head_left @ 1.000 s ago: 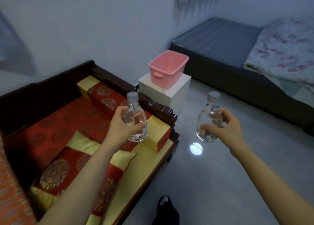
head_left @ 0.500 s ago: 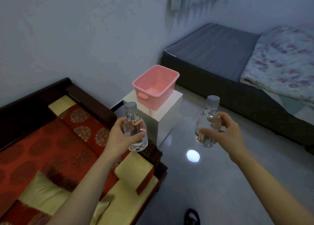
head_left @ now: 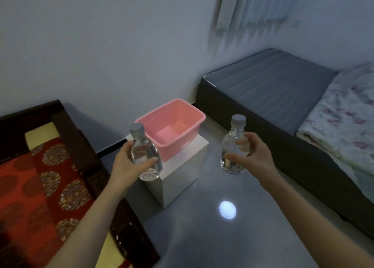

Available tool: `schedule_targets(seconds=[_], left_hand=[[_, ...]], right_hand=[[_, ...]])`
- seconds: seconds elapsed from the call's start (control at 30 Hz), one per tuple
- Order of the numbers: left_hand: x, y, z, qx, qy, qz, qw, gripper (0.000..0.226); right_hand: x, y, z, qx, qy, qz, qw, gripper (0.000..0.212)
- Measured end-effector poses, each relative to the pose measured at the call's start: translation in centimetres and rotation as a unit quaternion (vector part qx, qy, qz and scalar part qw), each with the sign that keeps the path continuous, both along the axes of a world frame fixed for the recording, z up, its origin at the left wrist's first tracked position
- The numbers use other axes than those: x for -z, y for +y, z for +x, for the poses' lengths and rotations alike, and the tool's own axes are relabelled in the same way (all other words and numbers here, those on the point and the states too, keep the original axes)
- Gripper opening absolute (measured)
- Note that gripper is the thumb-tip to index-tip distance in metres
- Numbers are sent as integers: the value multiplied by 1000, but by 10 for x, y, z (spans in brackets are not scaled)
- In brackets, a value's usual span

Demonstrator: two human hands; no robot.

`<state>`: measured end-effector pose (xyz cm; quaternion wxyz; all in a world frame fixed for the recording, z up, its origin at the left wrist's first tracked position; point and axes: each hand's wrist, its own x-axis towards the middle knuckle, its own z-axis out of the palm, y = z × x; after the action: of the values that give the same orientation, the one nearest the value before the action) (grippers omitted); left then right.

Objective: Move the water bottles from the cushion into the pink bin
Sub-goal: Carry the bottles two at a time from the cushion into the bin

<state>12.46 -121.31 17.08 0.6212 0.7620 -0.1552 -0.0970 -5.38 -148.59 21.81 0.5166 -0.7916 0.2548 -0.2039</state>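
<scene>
A person holds two clear water bottles upright. The left hand (head_left: 126,166) wraps its fingers around the left bottle (head_left: 145,152); the right hand (head_left: 253,156) pinches the right bottle (head_left: 234,144). The pink bin (head_left: 174,148), on a white box (head_left: 178,178), lies at one o'clock from the nearer left hand and ten o'clock from the right. No labels show.

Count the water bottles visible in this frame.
2. First bottle: gripped by the left hand, near the pink bin. Second bottle: gripped by the right hand, over the floor. Others may be hidden off-frame.
</scene>
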Motion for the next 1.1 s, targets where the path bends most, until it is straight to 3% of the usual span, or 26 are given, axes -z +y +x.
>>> schedule_targets(seconds=[0.33,0.6,0.87,1.1], left_hand=[[20,-84,52,-59,-5,30,998,55],[55,-152,161,-139,37,32,989,64],[98,-202,225,-173,89,35,980,63],[177,-260,282,-212,124,56,968,67]], right_hand=[[29,-106,100,-54,9,41,998,57],[66,-178,251,-130,37,25,991,61],[110,-199,361,-150,74,55,984,64],[198,-198,451,-168,149,41,974,59]])
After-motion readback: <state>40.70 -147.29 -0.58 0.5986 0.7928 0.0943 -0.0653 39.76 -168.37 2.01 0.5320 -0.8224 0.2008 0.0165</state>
